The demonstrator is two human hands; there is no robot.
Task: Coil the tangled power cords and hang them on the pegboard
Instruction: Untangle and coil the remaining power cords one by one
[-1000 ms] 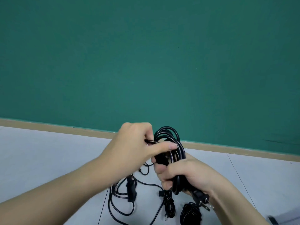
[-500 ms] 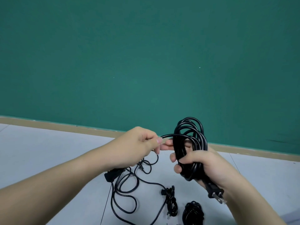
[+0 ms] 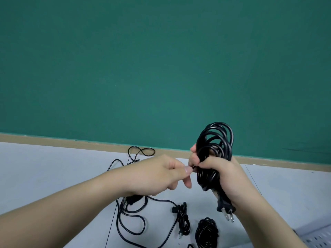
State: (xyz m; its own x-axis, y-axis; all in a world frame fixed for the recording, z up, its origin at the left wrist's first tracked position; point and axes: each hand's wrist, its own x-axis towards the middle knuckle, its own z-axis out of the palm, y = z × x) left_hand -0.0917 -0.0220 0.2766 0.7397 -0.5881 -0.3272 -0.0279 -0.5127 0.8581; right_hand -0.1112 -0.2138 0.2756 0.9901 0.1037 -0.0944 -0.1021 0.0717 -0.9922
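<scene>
- we had the coiled cord [image 3: 214, 145] upright in our right hand [image 3: 217, 173], fingers wrapped round its middle.
- our left hand [image 3: 161, 173] pinched its loose end just beside.

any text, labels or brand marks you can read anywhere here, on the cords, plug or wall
None can be read.
Black coiled power cord gripped by the right hand: no print shows.
Its black two-prong plug: any moulded marking is too small to tell.
Plain green wall: no writing.
Loose black cords on the grey floor: no labels show.
</scene>
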